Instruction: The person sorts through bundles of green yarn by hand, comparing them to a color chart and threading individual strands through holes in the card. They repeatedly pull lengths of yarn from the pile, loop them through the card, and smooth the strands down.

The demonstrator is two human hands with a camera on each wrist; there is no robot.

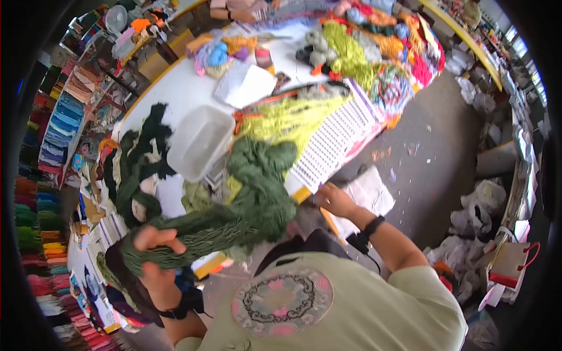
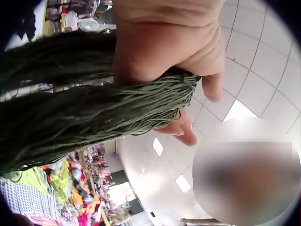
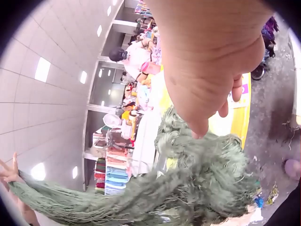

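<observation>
A long skein of dark green yarn stretches from my left hand to a bunched heap on the table. In the left wrist view the end of the yarn loops over the left hand, passing between the thumb and the other fingers, which stand apart. My right hand is at the table's near edge, beside a printed sheet, and holds nothing. Its fingers hang loosely above the bunched part of the yarn in the right wrist view.
A white plastic tub stands behind the skein. Lime yellow yarn lies beside it, with a large colourful yarn pile farther back. Darker green yarn lies left. Plastic bags line the floor at right.
</observation>
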